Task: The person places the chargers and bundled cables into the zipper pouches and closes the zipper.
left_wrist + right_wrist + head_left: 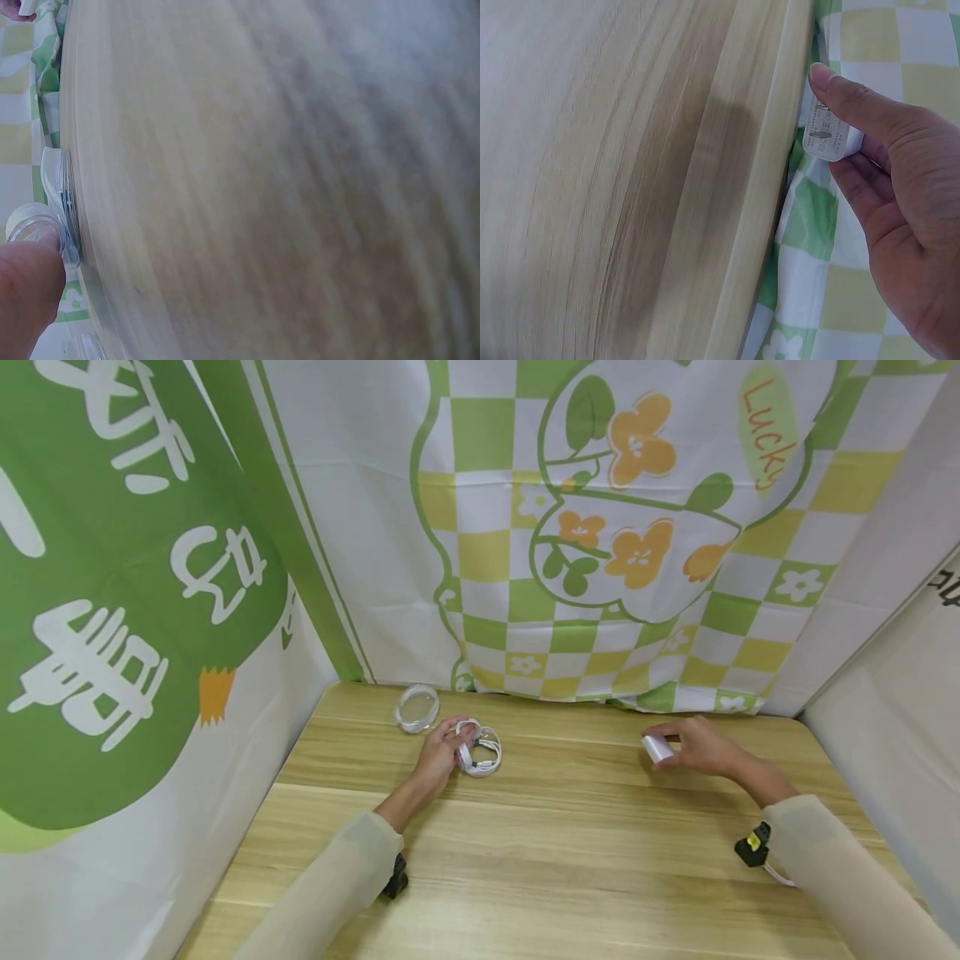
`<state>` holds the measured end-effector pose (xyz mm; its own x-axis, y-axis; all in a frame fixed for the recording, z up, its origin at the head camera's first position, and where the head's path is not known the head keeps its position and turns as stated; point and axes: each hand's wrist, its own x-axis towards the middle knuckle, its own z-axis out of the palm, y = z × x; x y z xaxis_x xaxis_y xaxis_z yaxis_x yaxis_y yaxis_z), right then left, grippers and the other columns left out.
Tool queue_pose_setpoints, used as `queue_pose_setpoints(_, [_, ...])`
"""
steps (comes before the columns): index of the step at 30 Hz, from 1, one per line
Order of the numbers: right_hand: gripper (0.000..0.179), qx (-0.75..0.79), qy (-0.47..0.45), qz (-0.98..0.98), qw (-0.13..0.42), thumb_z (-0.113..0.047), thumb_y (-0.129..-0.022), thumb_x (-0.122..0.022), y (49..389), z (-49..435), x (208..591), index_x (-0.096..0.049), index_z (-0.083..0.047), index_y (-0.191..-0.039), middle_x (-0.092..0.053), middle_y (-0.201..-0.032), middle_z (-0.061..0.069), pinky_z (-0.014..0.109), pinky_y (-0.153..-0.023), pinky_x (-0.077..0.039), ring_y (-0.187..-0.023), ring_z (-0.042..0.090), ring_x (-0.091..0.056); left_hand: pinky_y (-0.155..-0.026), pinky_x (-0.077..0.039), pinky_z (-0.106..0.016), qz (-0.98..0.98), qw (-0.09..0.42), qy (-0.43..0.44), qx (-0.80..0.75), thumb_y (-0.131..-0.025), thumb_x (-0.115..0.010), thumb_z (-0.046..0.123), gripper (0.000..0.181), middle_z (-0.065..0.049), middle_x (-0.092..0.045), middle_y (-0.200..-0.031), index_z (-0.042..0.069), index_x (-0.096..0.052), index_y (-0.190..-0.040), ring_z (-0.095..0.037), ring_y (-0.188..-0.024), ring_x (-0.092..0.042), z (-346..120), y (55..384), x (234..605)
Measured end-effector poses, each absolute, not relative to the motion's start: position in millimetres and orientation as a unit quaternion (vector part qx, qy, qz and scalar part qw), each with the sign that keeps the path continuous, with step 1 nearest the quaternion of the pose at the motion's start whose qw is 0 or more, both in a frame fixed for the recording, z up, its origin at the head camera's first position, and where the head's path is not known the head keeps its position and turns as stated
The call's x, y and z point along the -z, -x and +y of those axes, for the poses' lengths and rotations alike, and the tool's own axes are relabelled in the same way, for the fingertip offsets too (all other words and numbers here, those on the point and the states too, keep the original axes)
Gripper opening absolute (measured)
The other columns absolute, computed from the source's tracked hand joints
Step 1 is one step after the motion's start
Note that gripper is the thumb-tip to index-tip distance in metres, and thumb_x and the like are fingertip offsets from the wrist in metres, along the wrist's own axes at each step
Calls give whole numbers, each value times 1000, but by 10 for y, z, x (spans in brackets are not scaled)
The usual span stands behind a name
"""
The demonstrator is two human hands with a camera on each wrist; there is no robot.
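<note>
Toward the back left of the table, my left hand (437, 758) grips a coiled white cable (489, 767) by its left side. The left wrist view shows the coil (63, 187) edge-on, close over the wood, with the thumb at its loop. My right hand (705, 747), off to the back right, pinches a small white charger (657, 748) between thumb and fingers. Small grey print covers the charger's near face (826, 133) in the right wrist view. Left of my left hand lies a clear round ring-like coil (417, 708).
The wooden table (555, 852) runs back to a hanging cloth (577, 643) with green and yellow checks. A green and white cloth (142, 610) hangs along the left side, and a pale one (892, 718) at the right. A black device (752, 845) sits at the right wrist.
</note>
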<state>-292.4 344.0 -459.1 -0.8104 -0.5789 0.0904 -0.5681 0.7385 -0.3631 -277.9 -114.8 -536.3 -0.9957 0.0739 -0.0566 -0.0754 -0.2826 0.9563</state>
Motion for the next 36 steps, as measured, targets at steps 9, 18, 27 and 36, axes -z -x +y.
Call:
queue_pose_setpoints(9, [57,196,312,930,17,-21,-76,-97,2941,3272,4626,-76,-2,-126,-80,-112,14,24,-64,-50,-76,10,-62,-119,-45,-42,600,46,3,-799,-109,-44,-3,40,-35,-51,-152,-12,-44,-148,-39,-146,-48,-1141,2786,5369])
queue_pose_setpoints(18, [57,185,326,927,5,-25,-76,-98,2921,3078,4635,-78,-3,-124,-79,-115,15,28,-67,-52,-82,16,-68,-116,-49,-37,604,43,5,-796,-109,-44,-3,40,-35,-52,-151,-11,-45,-148,-39,-144,-50,-1145,2782,5372])
queue_pose_setpoints(27, [57,190,326,926,12,-28,-76,-98,2947,2910,4706,-78,-5,-125,-79,-115,14,31,-69,-56,-86,19,-70,-119,-46,-42,606,42,2,-795,-109,-44,-4,40,-35,-52,-151,-11,-45,-148,-41,-145,-49,-1140,2778,5381])
queue_pose_setpoints(36, [58,208,328,922,12,-29,-74,-98,2957,2742,4764,-78,-7,-125,-80,-113,13,29,-67,-53,-82,20,-69,-118,-46,-42,602,45,7,-797,-109,-44,-3,41,-34,-52,-151,-11,-44,-149,-39,-144,-51,-1144,2787,5379])
